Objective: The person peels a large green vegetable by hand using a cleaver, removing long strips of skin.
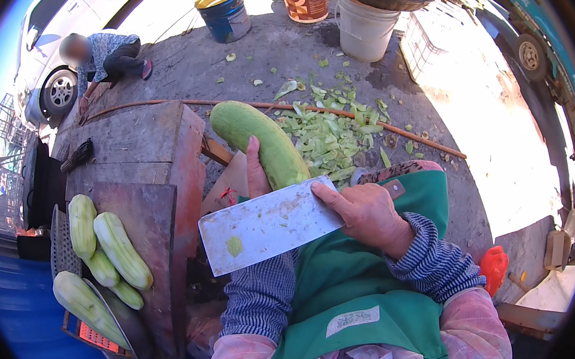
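Two hands were busy: the left hand (pixel 256 172) clasped the green gourd (pixel 257 138), which slanted up and away beyond that grip; the right hand (pixel 371 217) was clamped on the cleaver (pixel 271 224). The cleaver crossed over the gourd's near end; contact unclear. Main risk, as judged: smooth skin could turn under the left grip, letting the edge skid into those fingers or the left sleeve (pixel 259 296) below.

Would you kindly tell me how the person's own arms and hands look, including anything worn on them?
The left hand, partly hidden, and the right hand show no gloves. Both forearms wear gathered, dark-blue-and-whitish striped cuffs. Farther up the arms, the pink sleeves have a faint paler pattern.
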Tool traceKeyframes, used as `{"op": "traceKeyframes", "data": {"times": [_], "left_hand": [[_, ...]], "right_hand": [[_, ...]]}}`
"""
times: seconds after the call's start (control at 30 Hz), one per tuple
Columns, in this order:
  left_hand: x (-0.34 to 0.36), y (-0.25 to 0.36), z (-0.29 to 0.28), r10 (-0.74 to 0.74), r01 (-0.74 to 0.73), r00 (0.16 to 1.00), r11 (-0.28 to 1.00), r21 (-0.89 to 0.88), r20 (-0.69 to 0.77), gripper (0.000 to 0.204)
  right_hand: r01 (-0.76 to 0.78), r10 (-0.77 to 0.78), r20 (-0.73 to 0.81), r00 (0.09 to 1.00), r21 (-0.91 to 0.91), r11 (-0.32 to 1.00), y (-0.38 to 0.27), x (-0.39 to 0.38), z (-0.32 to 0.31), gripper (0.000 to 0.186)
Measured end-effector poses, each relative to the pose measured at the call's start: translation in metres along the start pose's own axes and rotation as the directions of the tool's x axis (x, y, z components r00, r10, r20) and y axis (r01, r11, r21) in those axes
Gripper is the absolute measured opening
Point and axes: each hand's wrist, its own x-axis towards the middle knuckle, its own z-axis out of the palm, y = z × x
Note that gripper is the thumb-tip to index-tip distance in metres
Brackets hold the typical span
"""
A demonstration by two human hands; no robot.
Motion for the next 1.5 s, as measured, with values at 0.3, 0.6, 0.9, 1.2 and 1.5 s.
{"op": "traceKeyframes", "data": {"times": [0.3,0.6,0.9,1.2,1.5], "left_hand": [[-0.010,-0.003,0.022,0.223,-0.224,0.974,0.975,-0.012,-0.032,0.057],[-0.016,0.003,0.000,0.042,-0.044,0.997,0.998,0.034,0.067,0.070],[-0.021,-0.022,0.016,0.182,-0.177,0.982,0.981,-0.081,0.056,0.063],[0.001,-0.011,-0.012,0.092,-0.093,0.996,0.993,-0.069,-0.004,0.073],[-0.035,-0.005,0.044,0.106,-0.113,0.991,0.990,-0.081,-0.083,0.065]], "right_hand": [[-0.392,0.373,0.136,0.918,0.463,0.795,0.023,-0.004,0.010,0.039],[-0.192,0.170,0.125,0.978,0.190,0.963,-0.005,0.011,-0.009,0.066],[-0.062,0.062,0.001,0.998,0.068,0.996,-0.001,0.018,0.014,0.074],[-0.042,0.037,0.079,0.996,0.063,0.997,0.001,0.019,0.013,0.073],[-0.196,0.193,-0.077,0.978,-0.035,0.980,0.046,0.004,0.035,0.067]]}}
